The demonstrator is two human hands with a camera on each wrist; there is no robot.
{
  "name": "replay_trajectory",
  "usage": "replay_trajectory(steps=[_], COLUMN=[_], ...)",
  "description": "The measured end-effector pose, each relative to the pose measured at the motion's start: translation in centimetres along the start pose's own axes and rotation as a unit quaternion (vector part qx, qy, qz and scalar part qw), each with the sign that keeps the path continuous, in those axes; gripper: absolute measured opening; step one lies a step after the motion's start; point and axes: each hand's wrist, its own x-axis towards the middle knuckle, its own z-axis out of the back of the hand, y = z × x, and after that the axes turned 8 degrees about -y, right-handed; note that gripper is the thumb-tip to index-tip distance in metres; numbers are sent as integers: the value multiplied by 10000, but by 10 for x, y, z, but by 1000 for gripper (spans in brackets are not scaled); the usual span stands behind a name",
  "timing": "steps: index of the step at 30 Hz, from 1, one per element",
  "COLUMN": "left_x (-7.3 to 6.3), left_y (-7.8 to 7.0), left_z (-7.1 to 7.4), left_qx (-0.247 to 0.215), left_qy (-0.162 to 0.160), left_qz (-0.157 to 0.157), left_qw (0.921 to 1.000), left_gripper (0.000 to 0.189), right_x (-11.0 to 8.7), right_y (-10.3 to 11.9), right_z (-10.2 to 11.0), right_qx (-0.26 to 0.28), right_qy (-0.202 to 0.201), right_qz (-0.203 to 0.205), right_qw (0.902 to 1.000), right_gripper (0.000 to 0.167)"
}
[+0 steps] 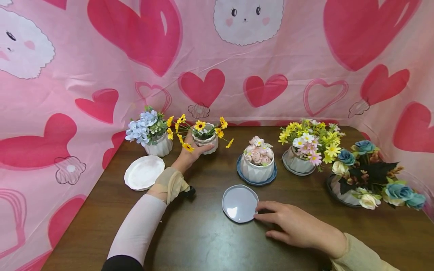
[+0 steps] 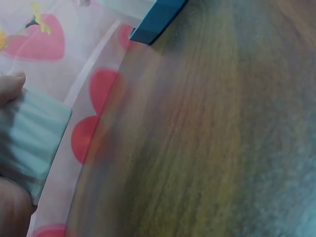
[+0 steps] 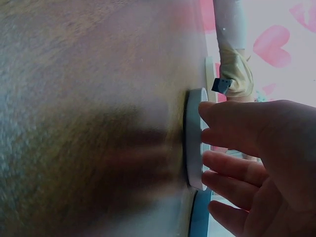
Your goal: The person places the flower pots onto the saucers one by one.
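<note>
Pink heart-print cloth (image 1: pixel 295 56) hangs behind the desk (image 1: pixel 196 241). Biggest item on it: teal-and-cream rose pot (image 1: pixel 366 177) by the right edge, on a dark saucer (image 1: pixel 349 204). Next, yellow-and-pink daisy pot (image 1: pixel 306 148) toward the back right corner, on a grey saucer (image 1: pixel 298 173); saucers presumably guard the desk. Blue-flower pot (image 1: pixel 152 131) sits at the back left corner, no saucer visible. Sunflower pot (image 1: pixel 208 142) is held just off the desk near the back edge, left of centre, in the left hand (image 1: pixel 185 156), thumb and fingers round its wall; gripping there likely keeps the splayed stems free. Looks: squat, off-white, ribbed, yellow dark-centred blooms reaching well past the rim. Can't tell if it's level. Right hand (image 1: pixel 298 226) is loosely spread, fingers fairly straight, tips at the grey plate's (image 1: pixel 239 203) right rim; reads as light contact to steady it, not a grasp. Pink-rose pot (image 1: pixel 258 165) stands right of centre on a blue saucer (image 1: pixel 241 175). White plate (image 1: pixel 144 173) lies bare near the left edge, in front of the blue-flower pot. Grey plate is mid-desk: glossy, thin raised rim, slightly wavy outline, glare patch on its face.
</note>
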Motion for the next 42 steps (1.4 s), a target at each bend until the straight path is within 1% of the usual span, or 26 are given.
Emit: replay_trajectory(steps=[3, 5, 8, 13, 16, 19, 27, 34, 39, 42], left_x=[-7, -9, -6, 1, 2, 0, -5, -11, -14, -14], left_y=[-10, -12, -8, 5, 10, 11, 6, -1, -4, -5], left_z=[0, 0, -1, -2, -2, -2, -1, -1, -2, -2], left_qx=[39, 116, 212, 245, 192, 137, 191, -47, -60, -58], left_qy=[6, 3, -4, -23, -35, -55, -23, 139, 177, 226], left_qz=[-176, -246, -222, -175, -192, -193, -200, -411, -500, -495], left_qw=[9998, 9996, 9995, 9995, 9996, 9997, 9996, 9990, 9986, 9985], left_gripper=[91, 91, 93, 97, 96, 96, 96, 98, 100, 99], right_x=[0, 0, 0, 0, 1, 1, 1, 1, 1, 1], right_y=[0, 0, 0, 0, 1, 1, 0, 0, 0, 0], right_z=[1, 1, 2, 2, 2, 2, 2, 1, 0, 0], right_qx=[30, 56, 92, 119, 128, 155, 188, 139, 88, 84], right_qy=[35, 55, 84, 132, 139, 156, 178, 97, 53, 56], right_qz=[-26, -47, -70, -123, -134, -142, -141, -84, -56, -68], right_qw=[10000, 10000, 9999, 9998, 9997, 9997, 9996, 9998, 9999, 9999], right_gripper=[44, 44, 44, 44, 45, 45, 45, 45, 46, 46])
